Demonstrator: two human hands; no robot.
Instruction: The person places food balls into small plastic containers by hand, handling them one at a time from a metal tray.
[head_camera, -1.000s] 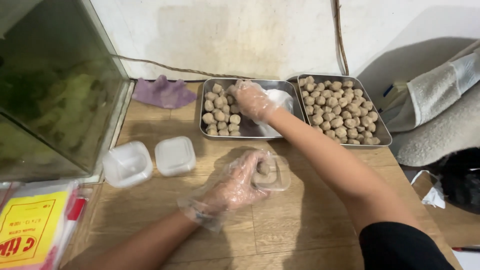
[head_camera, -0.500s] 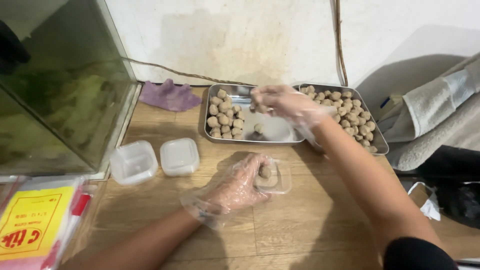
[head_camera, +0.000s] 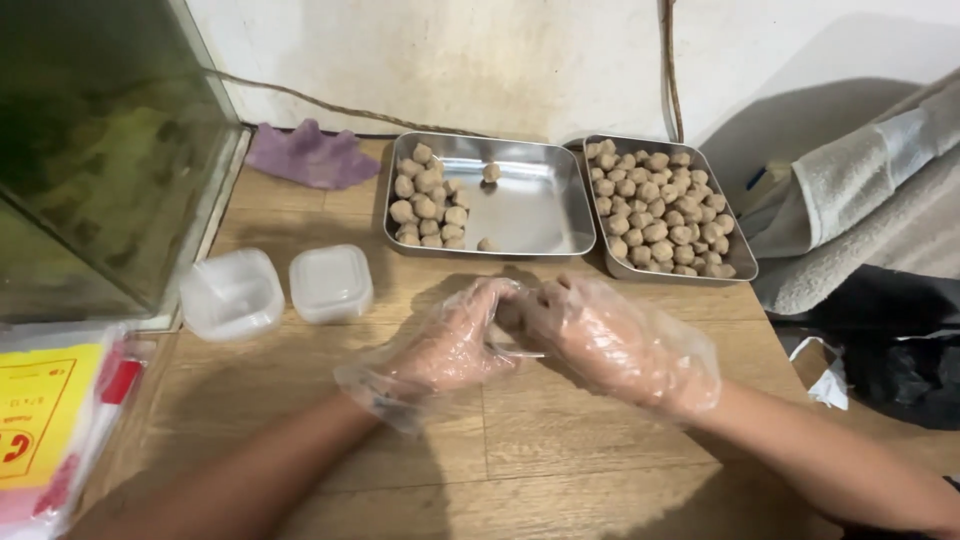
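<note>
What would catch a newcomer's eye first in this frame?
Two hands in clear plastic gloves, the left hand and right hand, meet at the table's centre over a small clear container. Behind them sit two steel trays of brown balls: the left tray partly filled, the right tray full.

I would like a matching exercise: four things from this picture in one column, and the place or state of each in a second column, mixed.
1. left tray
2. right tray
3. purple cloth
4. two plastic tubs

a. packed with brown balls
b. by the wall, beside the glass tank
c. half bare metal
d. left of the gloved hands

Pairs: 1-c, 2-a, 3-b, 4-d
</note>
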